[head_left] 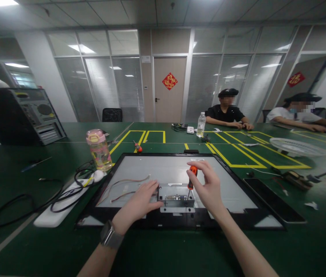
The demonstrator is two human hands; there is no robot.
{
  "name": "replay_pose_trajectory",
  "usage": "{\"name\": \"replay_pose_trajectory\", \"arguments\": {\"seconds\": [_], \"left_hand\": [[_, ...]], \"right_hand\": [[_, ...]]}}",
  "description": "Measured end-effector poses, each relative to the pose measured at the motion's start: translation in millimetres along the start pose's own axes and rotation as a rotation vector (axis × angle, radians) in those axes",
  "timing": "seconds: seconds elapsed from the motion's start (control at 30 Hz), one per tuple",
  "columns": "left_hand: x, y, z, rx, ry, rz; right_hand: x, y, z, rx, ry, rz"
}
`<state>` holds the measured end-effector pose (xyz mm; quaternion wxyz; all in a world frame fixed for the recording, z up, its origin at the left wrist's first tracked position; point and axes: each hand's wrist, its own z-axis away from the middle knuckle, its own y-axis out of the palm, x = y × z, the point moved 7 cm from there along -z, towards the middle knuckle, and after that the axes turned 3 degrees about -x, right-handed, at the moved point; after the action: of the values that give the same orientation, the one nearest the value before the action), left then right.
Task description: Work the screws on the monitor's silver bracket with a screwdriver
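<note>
At the centre of the frame, a small metal housing [177, 189] lies on the back of a flat display panel [145, 164], near its lower edge. An orange-and-black screwdriver [192, 181] stands almost upright over the housing's right part, its shaft running down to it; whether the tip sits in a screw is too small to tell. Good work here likely means keeping the shaft straight, pressing gently along it, and bracing the housing so neither it nor the panel slides. The right hand [210, 188], right of centre, pinches the handle, thumb and index finger closed on it. The left hand [138, 200], left of centre, has thumb and fingers partly spread, touching the housing's left end; whether they grip or only steady it, I cannot tell.
</note>
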<state>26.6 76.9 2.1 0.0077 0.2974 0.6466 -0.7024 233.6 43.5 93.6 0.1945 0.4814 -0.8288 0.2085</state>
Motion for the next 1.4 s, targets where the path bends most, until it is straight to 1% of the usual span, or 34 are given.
{"name": "replay_pose_trajectory", "arguments": {"seconds": [0.23,0.37,0.43,0.57,0.63,0.77,0.87,1.03,1.1,1.2,1.3,1.4], "left_hand": [[-3,-2.9,2,0.003,0.004,-0.007],[-2,-2.0,1,-0.014,0.021,-0.005],[-1,-1.4,1,-0.017,0.021,-0.011],[0,-0.4,0,-0.008,0.015,-0.015],[0,0.3,0,-0.006,0.011,-0.014],[1,1.1,-1,-0.02,0.026,-0.002],[1,0.7,0,-0.019,0.027,-0.003],[-2,-1.3,0,-0.002,0.019,-0.013],[-2,-2.2,0,-0.008,0.02,-0.004],[-2,-1.9,-1,-0.006,0.019,0.002],[-2,-1.6,0,-0.002,0.022,-0.004],[-2,-0.6,0,0.004,0.021,-0.014]], "right_hand": [[-6,2,3,0.053,0.041,-0.104],[-2,1,1,0.026,0.017,-0.047],[0,2,1,0.035,-0.002,-0.028],[-4,5,3,0.079,0.038,-0.113],[-5,4,3,0.072,0.06,-0.125],[-2,2,2,0.039,0.013,-0.052],[-3,3,2,0.049,0.018,-0.078],[-7,2,1,0.029,0.059,-0.111],[-9,2,-1,0.016,0.083,-0.161],[-17,4,-2,0.017,0.196,-0.31],[-27,10,0,0.067,0.329,-0.438],[-28,12,1,0.097,0.333,-0.505]]}}
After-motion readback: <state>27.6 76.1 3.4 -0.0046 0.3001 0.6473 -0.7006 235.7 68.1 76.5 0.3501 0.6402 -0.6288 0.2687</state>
